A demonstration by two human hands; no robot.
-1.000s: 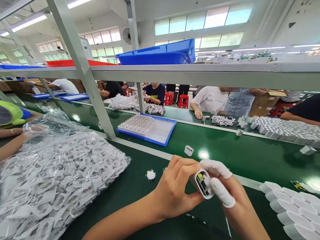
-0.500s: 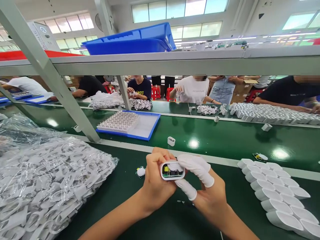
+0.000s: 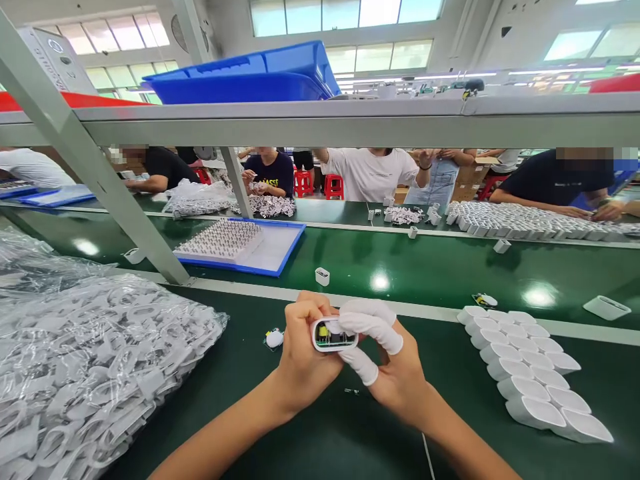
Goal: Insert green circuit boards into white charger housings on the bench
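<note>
Head view: left hand (image 3: 307, 363) wrapped round a white oval housing (image 3: 336, 348), held above the green bench (image 3: 240, 427). Right hand (image 3: 395, 363) half-curled, white finger coverings (image 3: 377, 332) at the housing's mouth; grip or mere press, I cannot tell. Judged risk: lopsided pressure could skew the circuit board (image 3: 327, 340) inside. Unverified: board depth, housing's far end, covered fingertip's contact.

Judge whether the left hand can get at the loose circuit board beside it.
Probably not while the left hand holds the white casing; the circuit board itself lies close, apparently unblocked.
</note>
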